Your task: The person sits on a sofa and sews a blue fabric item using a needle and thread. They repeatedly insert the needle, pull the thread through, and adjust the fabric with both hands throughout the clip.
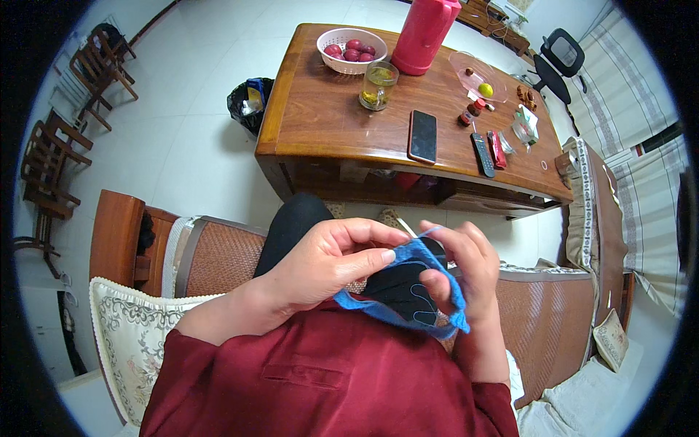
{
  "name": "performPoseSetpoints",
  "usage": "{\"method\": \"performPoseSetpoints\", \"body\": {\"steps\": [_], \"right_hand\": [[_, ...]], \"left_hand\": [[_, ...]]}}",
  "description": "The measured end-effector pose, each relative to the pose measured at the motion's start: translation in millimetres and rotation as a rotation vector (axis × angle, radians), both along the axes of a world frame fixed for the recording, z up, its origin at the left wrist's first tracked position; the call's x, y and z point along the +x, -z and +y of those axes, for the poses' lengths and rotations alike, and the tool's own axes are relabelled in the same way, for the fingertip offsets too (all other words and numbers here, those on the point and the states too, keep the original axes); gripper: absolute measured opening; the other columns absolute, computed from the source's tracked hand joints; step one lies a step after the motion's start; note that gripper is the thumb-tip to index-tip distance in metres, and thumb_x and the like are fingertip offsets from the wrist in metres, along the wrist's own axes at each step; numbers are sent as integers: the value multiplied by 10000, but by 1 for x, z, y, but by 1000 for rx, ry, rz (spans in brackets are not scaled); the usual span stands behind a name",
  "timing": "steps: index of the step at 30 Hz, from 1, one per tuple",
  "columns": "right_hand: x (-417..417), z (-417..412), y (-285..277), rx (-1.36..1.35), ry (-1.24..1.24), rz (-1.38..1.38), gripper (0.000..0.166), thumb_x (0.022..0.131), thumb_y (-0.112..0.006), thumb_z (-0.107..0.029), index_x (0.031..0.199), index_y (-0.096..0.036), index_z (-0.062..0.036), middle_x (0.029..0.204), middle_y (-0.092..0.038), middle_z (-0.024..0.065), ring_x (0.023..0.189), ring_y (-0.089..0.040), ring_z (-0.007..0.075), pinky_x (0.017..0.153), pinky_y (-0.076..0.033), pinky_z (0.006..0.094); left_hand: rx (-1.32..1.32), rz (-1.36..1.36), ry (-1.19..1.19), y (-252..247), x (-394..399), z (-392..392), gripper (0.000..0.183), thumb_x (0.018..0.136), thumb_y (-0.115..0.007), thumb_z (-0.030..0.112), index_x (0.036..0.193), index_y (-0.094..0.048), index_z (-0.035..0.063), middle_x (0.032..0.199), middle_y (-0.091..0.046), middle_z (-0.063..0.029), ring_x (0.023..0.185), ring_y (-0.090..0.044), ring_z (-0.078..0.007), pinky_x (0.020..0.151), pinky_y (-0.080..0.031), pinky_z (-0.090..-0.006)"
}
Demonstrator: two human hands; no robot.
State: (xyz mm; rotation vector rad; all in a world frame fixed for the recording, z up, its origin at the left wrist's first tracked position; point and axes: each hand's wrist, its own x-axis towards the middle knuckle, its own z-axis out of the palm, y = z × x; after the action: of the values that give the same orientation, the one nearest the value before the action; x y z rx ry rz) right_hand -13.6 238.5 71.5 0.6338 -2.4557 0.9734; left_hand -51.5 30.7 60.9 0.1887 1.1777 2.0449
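A narrow strip of blue knitted fabric [371, 309] loops between my hands above my lap. My left hand [338, 257] pinches its upper edge between thumb and index finger. A thin, pale knitting needle [407, 227] sticks out beside those fingertips. My right hand [469, 262] has the strip's other end against its palm, and blue yarn [431, 231] runs over its raised index finger. Loose blue yarn [418, 303] curls over my dark trousers. The fingers hide part of the needle.
Ahead stands a wooden coffee table [338, 131] with a phone [422, 136], a glass mug [378, 87], a fruit basket [349, 66], a red thermos [423, 38] and a remote control [483, 155]. A bin [240, 104] is at its left end. Woven mats cover the sofa [540, 322].
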Motion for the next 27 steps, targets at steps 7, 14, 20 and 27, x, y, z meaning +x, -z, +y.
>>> {"method": "performPoseSetpoints", "body": {"steps": [7, 14, 20, 27], "right_hand": [[14, -4, 6, 91, 34, 136, 366, 711, -734, -106, 1070, -668, -88, 613, -475, 33, 511, -484, 179, 438, -386, 302], [19, -5, 3, 125, 127, 136, 287, 725, -722, -91, 1008, -676, -82, 602, -485, 38, 489, -483, 186, 433, -391, 308], [28, -4, 4, 55, 33, 69, 321, 687, -692, -31, 1005, -675, -76, 633, -524, 40, 520, -512, 189, 454, -416, 308], [28, -8, 0, 95, 34, 59, 326, 675, -683, -20, 997, -672, -68, 637, -528, 44, 534, -527, 189, 455, -428, 310]], "left_hand": [[76, 67, 32, 2, 0, 4, 188, 876, -592, 13, 1060, -630, 7, 965, -618, -25, 801, -572, -83, 726, -471, -206], [45, 71, 0, 11, 1, 4, 148, 871, -596, 4, 1011, -642, -8, 961, -591, -36, 854, -577, -98, 749, -470, -213], [52, 36, -83, 4, 2, 6, 141, 866, -614, 20, 1000, -655, 10, 895, -597, 2, 770, -537, -45, 663, -435, -174], [0, 150, -153, 7, 5, 9, 144, 868, -613, 23, 1004, -662, 15, 891, -584, 23, 705, -482, -22, 588, -384, -153]]}}
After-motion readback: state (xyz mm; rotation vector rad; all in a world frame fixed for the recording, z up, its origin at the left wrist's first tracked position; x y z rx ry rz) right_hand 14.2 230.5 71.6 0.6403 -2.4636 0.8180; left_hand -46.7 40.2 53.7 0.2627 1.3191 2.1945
